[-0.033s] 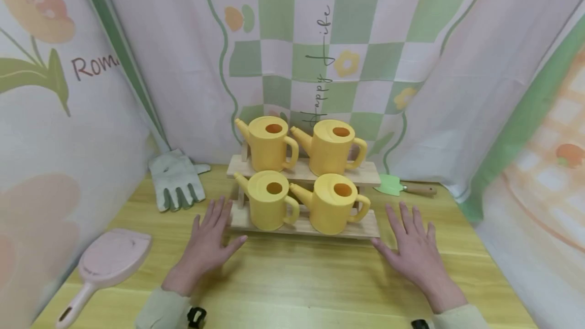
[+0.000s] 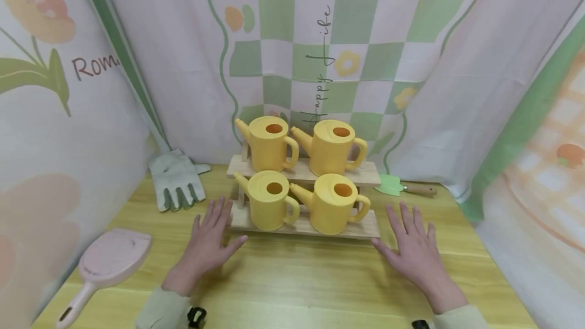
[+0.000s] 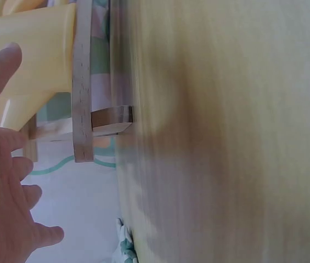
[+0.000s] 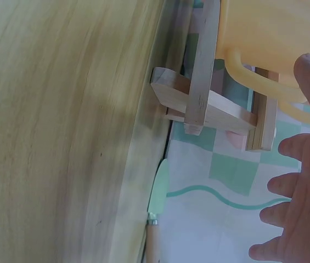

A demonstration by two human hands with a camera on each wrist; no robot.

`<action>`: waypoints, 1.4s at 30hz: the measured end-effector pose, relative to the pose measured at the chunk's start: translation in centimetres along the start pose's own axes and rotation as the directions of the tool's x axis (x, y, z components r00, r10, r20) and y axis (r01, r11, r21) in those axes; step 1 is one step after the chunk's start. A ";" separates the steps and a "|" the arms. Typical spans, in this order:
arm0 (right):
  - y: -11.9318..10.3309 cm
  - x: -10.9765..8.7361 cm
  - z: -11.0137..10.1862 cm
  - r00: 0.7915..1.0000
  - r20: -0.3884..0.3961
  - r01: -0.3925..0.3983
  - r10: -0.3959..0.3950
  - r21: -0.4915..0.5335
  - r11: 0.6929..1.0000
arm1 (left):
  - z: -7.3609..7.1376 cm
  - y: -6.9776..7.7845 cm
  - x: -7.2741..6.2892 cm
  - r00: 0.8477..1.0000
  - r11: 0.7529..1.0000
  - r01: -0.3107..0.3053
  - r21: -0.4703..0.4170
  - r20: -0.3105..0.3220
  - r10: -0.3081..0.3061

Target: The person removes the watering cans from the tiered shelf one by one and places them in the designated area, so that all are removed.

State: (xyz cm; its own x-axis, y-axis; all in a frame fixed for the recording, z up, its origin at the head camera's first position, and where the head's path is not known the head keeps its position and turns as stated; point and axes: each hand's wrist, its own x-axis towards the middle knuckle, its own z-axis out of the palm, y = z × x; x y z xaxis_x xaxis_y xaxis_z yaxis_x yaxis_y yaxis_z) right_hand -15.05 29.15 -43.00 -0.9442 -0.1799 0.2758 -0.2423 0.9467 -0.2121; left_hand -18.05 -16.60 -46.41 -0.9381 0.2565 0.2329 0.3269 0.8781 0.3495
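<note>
Yellow watering cans stand upright on a two-tier wooden shelf (image 2: 299, 226), two on each tier, spouts toward the left. On the lower tier are a left can (image 2: 267, 209) and a right can (image 2: 330, 212); above them are another left can (image 2: 266, 149) and right can (image 2: 330, 152). My left hand (image 2: 205, 245), fingers spread and holding nothing, is beside the shelf's left end. At the right end, my right hand (image 2: 413, 253) is likewise spread, its thumb near the lower board's corner. Both wrist views show the hands with bare palms and extended fingers.
A grey-white glove (image 2: 177, 179) lies at the back left of the wooden table (image 2: 297, 283). The pink dustpan-like scoop (image 2: 109, 258) rests at the left edge. Behind my right hand is a green hand trowel (image 2: 390, 185) with a wooden handle. Printed curtains (image 2: 183, 39) enclose the table.
</note>
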 end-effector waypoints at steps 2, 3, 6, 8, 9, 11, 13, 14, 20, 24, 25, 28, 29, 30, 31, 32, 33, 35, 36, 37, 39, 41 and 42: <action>0.0 0.0 0.0 1.000 0.003 -0.002 0.002 -0.001 1.000 | 0.0 0.0 0.0 1.000 1.000 -0.003 0.002 -0.006 0.003; 0.0 0.0 0.0 1.000 0.001 -0.002 0.002 -0.002 1.000 | 0.1 0.0 0.1 1.000 1.000 -0.003 0.001 -0.007 0.003; 0.2 0.0 -0.1 1.000 -0.001 -0.001 0.001 -0.002 1.000 | 0.1 0.0 0.2 1.000 1.000 -0.002 -0.003 -0.014 0.002; 0.2 0.0 -0.2 1.000 -0.007 0.003 -0.003 0.000 1.000 | 0.2 0.0 0.5 1.000 1.000 0.008 -0.017 -0.012 -0.008; 0.3 0.1 -0.3 1.000 -0.012 0.006 -0.006 0.002 1.000 | 0.2 0.0 0.6 1.000 0.999 0.017 -0.033 -0.008 -0.018; 0.5 0.2 -0.3 1.000 -0.022 0.015 -0.015 0.005 1.000 | 0.4 -0.1 1.0 0.999 0.997 0.042 -0.071 -0.007 -0.043; 0.7 0.5 -0.4 0.999 -0.038 0.025 -0.024 0.018 1.000 | 0.5 -0.1 1.5 0.997 0.990 0.069 -0.125 -0.017 -0.071; 0.8 0.7 -0.5 0.998 -0.047 0.035 -0.033 0.027 0.999 | 0.7 -0.2 1.8 0.996 0.985 0.079 -0.151 -0.028 -0.084; 1.0 2.1 -1.6 0.991 -0.112 0.087 -0.069 0.163 0.983 | 1.0 -0.6 3.6 0.983 0.948 0.158 -0.278 -0.051 -0.178; 0.7 3.2 -2.8 0.992 -0.117 0.070 -0.042 0.244 0.967 | 1.0 -0.5 4.5 0.971 0.907 0.220 -0.358 -0.012 -0.240; 0.6 3.5 -3.1 0.993 -0.110 0.059 -0.031 0.264 0.963 | 1.1 -0.6 4.8 0.967 0.896 0.233 -0.377 -0.003 -0.253; 0.2 4.3 -3.9 0.995 -0.100 0.043 -0.010 0.329 0.944 | 1.2 -0.7 5.3 0.956 0.866 0.275 -0.418 0.025 -0.291; 0.1 4.6 -4.1 0.995 -0.096 0.038 -0.005 0.350 0.936 | 1.3 -0.7 5.5 0.953 0.856 0.287 -0.429 0.034 -0.303; -0.1 4.8 -4.3 0.996 -0.090 0.032 0.002 0.370 0.928 | 1.5 -0.8 5.6 0.950 0.852 0.295 -0.432 0.040 -0.308; -0.3 5.1 -4.6 0.996 -0.087 0.030 0.004 0.390 0.920 | 1.6 -0.9 5.7 0.947 0.845 0.306 -0.438 0.051 -0.317; -0.4 5.3 -4.8 0.996 -0.084 0.031 0.004 0.409 0.912 | 1.8 -1.0 5.8 0.944 0.840 0.317 -0.441 0.062 -0.324; -0.6 5.6 -5.0 0.997 -0.083 0.033 0.003 0.426 0.904 | 2.0 -1.1 5.9 0.942 0.835 0.325 -0.444 0.072 -0.329; -0.8 6.1 -5.4 0.997 -0.073 0.028 0.006 0.451 0.892 | 2.3 -1.4 6.2 0.937 0.824 0.341 -0.452 0.093 -0.337; -0.9 6.3 -5.6 0.998 -0.066 0.025 0.006 0.462 0.886 | 2.5 -1.6 6.3 0.935 0.820 0.349 -0.454 0.103 -0.340; -1.0 6.6 -5.8 0.998 -0.058 0.020 0.008 0.471 0.882 | 2.6 -1.7 6.5 0.932 0.813 0.357 -0.460 0.113 -0.345; -1.1 7.1 -6.1 0.999 -0.043 0.008 0.014 0.487 0.873 | 2.9 -1.9 6.7 0.929 0.805 0.366 -0.466 0.128 -0.348; -1.2 7.7 -6.3 0.999 -0.032 -0.001 0.020 0.501 0.866 | 3.0 -2.1 6.9 0.924 0.795 0.378 -0.475 0.142 -0.355; -1.2 8.0 -6.3 0.999 -0.027 -0.008 0.026 0.509 0.861 | 3.1 -2.2 7.0 0.923 0.791 0.381 -0.479 0.147 -0.356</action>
State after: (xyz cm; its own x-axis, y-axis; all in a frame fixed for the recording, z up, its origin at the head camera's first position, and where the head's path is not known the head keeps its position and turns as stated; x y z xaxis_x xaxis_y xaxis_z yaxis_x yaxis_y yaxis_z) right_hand -20.87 28.27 -34.60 -0.9438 -0.1483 0.2954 -0.3142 0.6805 -0.6620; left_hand -25.72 -15.46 -48.36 -0.9989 -0.0168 -0.0428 -0.0444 0.5989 0.7996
